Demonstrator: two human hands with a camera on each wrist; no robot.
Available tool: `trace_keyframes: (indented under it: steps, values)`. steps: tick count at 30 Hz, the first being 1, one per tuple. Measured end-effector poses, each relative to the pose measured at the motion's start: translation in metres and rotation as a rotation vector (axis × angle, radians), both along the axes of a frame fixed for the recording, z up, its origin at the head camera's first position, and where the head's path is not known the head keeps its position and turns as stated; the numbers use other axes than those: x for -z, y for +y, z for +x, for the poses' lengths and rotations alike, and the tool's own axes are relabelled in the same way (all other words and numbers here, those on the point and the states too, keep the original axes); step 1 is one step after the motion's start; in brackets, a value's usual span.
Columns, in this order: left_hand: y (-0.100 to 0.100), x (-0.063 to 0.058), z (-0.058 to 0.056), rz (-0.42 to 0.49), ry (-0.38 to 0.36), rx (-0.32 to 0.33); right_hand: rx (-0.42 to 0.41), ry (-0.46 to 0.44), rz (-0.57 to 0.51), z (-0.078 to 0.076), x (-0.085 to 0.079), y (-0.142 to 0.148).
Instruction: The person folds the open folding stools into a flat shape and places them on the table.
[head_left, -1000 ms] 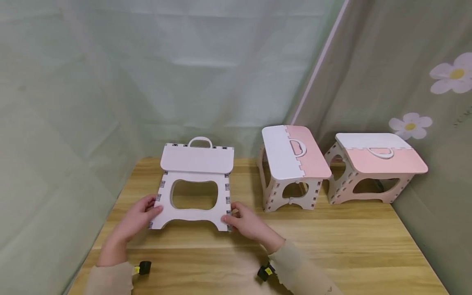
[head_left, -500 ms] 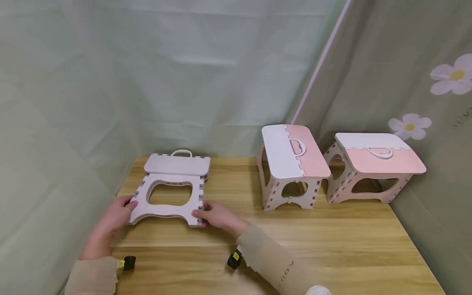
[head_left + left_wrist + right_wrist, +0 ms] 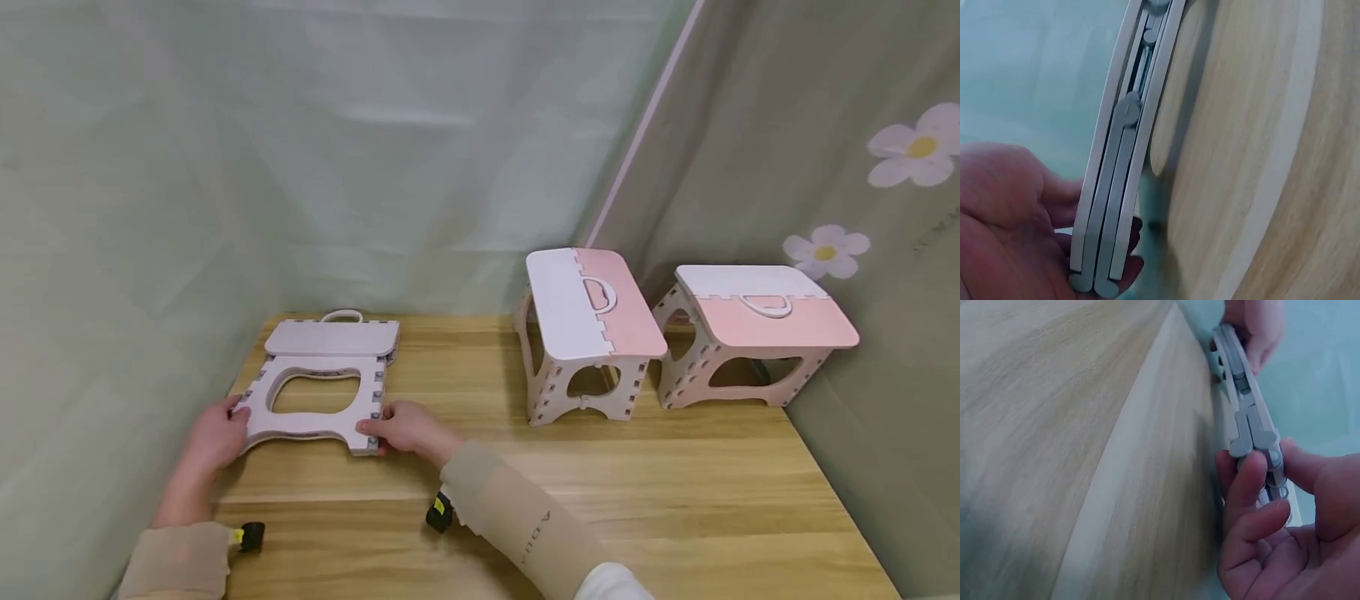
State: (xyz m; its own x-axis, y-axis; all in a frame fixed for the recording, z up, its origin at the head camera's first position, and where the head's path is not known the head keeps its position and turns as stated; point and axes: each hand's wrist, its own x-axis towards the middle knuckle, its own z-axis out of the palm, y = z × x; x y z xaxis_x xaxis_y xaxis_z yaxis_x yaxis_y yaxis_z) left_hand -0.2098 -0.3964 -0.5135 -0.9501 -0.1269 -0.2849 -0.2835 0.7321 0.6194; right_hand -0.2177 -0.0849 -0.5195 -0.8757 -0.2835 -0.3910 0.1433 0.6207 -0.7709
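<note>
A white folding stool, folded flat with its handle loop at the far end, lies low over the left side of the wooden table. My left hand grips its near left corner, thumb on top. At the near right corner my right hand pinches the edge between thumb and fingers. Seen edge-on in the left wrist view, the folded stool shows its grey hinged legs stacked inside, with fingers wrapped beneath. Fingers of the right hand curl under the stool's edge in the right wrist view.
Two unfolded stools with pink and white tops stand at the right: one stool near the middle back, another stool by the right curtain. A pale green curtain hangs along the back and left.
Both hands have carried the folded white stool leftward toward the table's left edge, and it now lies flatter. The two pink and white stools have stayed in place.
</note>
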Motion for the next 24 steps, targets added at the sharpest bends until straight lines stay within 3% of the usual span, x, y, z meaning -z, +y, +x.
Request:
trace_keyframes:
  steps: [6,13,24]
  values:
    - [-0.006,0.005,0.004,-0.090,0.083,0.055,-0.037,0.092,0.123,-0.001,-0.001,-0.015]
    - [-0.005,0.006,0.009,-0.221,0.251,0.083,-0.033,0.175,0.173,-0.002,0.001,-0.026]
    - [-0.002,0.009,0.008,-0.225,0.231,0.090,-0.043,0.219,0.205,-0.001,0.007,-0.025]
